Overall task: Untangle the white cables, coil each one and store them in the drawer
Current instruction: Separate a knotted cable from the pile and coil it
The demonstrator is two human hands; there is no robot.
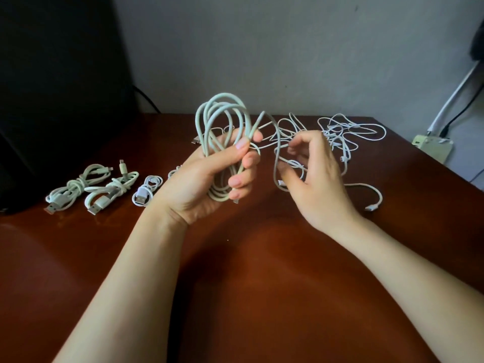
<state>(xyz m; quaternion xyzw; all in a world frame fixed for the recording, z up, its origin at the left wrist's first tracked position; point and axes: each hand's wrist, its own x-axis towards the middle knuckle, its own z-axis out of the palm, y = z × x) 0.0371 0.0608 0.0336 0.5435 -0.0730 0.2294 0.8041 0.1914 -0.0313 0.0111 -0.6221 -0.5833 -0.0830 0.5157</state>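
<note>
- The white cable [222,132] is a pale, fairly thick cord gathered into several long upright loops, held above the middle of the table [235,271].
- Your left hand [204,179] grips those loops, fingers and thumb curled round them.
- The cable's free tail arcs right and down to your right hand [314,174], whose curled fingertips pinch it.
- Behind that hand, thinner white cables lie in a loose tangle [348,132] on the brown tabletop.
- Knotted bundles [110,189] lie in a row at the left.
</note>
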